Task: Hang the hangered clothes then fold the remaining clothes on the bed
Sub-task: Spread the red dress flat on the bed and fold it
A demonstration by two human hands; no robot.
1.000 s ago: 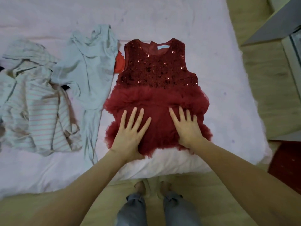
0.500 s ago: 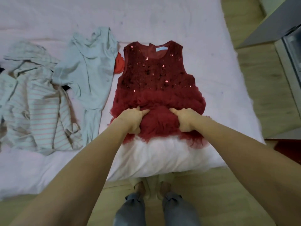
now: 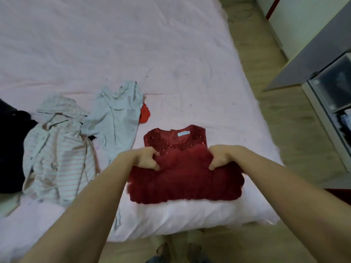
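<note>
It was a bedroom in a home. A bed [image 3: 133,44] with a pale pink sheet filled most of the frame, children's clothes [image 3: 79,141] lay loose on it at centre left, wood-look flooring [image 3: 266,103] ran along the right, and a grey cabinet [image 3: 322,59] stood at upper right.

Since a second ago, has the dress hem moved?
Yes. The hem, gripped by both hands, left hand and right hand, has been folded up away from the bed edge onto the sequinned bodice.

Dark red sequinned dress [image 3: 182,179], pale pink bed [image 3: 133,54], pink-striped white garment [image 3: 62,160], light blue garment [image 3: 115,114].
</note>
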